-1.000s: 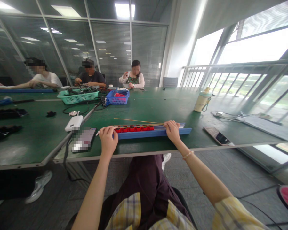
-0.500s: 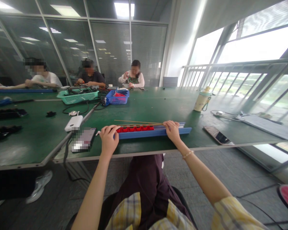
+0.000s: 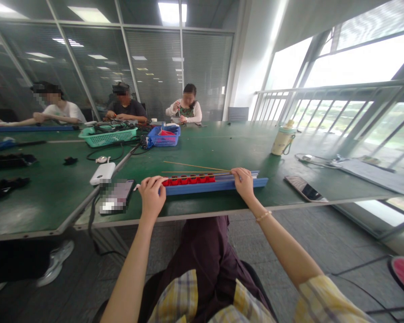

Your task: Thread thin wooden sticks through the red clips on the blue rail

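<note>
Well, the biggest thing by me is the green counter (image 3: pixel 222 150), and I sit right up at its edge. On it, close to me, lies a long blue rail (image 3: pixel 202 188), going from side to side. Farther off sit a green basket (image 3: pixel 109 140), piled with dark things, and a smaller blue basket (image 3: pixel 163 141). A pale bottle (image 3: pixel 282 142) stands up on the right.

My left hand (image 3: pixel 151 190) is at the rail's left end, fingers bent over the top. I cannot tell how far apart they are or if they pinch anything. My right hand (image 3: pixel 243 183) is near the rail's right end, with its fingers pressed together.

One phone (image 3: pixel 305 188) lies well to the right of that hand. Little red pieces (image 3: pixel 193 179) sit in a row along the rail, between my hands. Thinnest are the yellow sticks (image 3: pixel 195 166): my right fingers pinch their right ends, and they fan out to the left.
</note>
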Tool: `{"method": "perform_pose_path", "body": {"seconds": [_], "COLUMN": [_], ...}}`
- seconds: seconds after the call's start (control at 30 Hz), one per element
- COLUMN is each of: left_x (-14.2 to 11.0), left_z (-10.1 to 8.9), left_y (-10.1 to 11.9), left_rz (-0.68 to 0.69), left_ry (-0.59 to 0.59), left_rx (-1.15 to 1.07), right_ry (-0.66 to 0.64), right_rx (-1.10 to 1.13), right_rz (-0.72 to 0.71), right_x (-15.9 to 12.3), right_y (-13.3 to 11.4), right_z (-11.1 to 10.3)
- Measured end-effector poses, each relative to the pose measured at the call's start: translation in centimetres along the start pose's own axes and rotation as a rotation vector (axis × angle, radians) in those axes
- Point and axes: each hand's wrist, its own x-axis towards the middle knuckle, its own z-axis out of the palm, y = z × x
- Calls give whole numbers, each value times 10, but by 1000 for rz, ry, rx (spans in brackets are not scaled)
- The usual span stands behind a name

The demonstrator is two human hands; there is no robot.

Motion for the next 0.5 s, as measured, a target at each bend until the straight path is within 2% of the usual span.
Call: {"method": "perform_pose_path", "body": {"seconds": [0.27, 0.5], "left_x": [0, 0], "left_z": [0, -1], "left_y": [0, -3], "left_rz": [13, -33], "left_ry": [-2, 48], "left_rx": [-2, 3], "right_ry": [87, 56], "right_rx": [16, 51], "right_rz": [-3, -20], "right_x": [1, 2], "right_y": [3, 0], "right_z": [-2, -3]}}
